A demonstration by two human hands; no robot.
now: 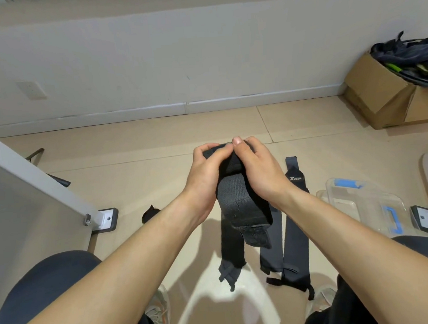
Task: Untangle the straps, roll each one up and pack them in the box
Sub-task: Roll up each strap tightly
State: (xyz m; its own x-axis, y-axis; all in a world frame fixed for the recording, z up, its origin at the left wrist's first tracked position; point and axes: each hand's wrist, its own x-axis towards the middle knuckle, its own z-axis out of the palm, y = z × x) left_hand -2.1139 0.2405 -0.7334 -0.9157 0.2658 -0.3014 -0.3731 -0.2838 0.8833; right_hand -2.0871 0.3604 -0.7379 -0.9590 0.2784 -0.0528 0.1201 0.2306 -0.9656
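Two hands (205, 180) (260, 171) round strap (235, 193), maybe half-rolled

A single wide-angle view, worn on the person's head, faces forward and steeply down. The forearms (129, 262) run in from the bottom corners. The left grip (206, 172) and right grip (261, 169), close under the lens, hold a strap (237, 193) at mid-frame. Beyond lies the floor (132, 151); the wall (201, 57), bowed by the lens, fills the top. The box (365, 200) sits near the right edge.
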